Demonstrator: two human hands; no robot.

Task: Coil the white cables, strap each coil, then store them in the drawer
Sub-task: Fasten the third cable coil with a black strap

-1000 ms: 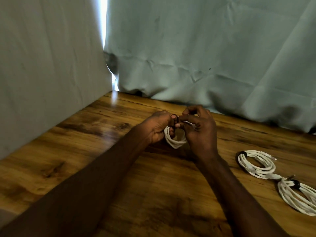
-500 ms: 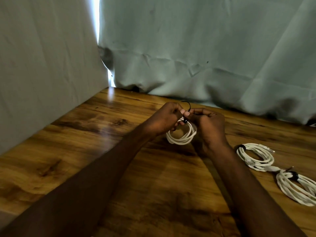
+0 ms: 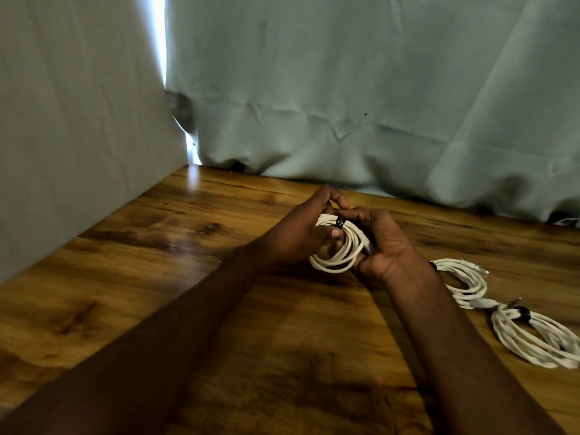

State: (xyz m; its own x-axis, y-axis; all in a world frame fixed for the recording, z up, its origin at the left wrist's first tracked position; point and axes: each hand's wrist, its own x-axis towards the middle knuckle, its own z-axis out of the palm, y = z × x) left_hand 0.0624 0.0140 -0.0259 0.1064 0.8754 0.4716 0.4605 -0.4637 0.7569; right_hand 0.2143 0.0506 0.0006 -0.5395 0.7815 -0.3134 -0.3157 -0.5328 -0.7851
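White cable coil (image 3: 337, 246) sat held between both hands above the middle of the wooden table (image 3: 157, 277), nearer its back edge. A black strap (image 3: 340, 221), a loose loop above the fingers half a second before, now lay wrapped tight around the strands, suggesting this coil was nearly secured. The left hand (image 3: 301, 227) gripped the coil's left side; the right hand (image 3: 381, 243) pinched at the strap. Two strapped coils (image 3: 464, 284) lay toward the table's right edge.
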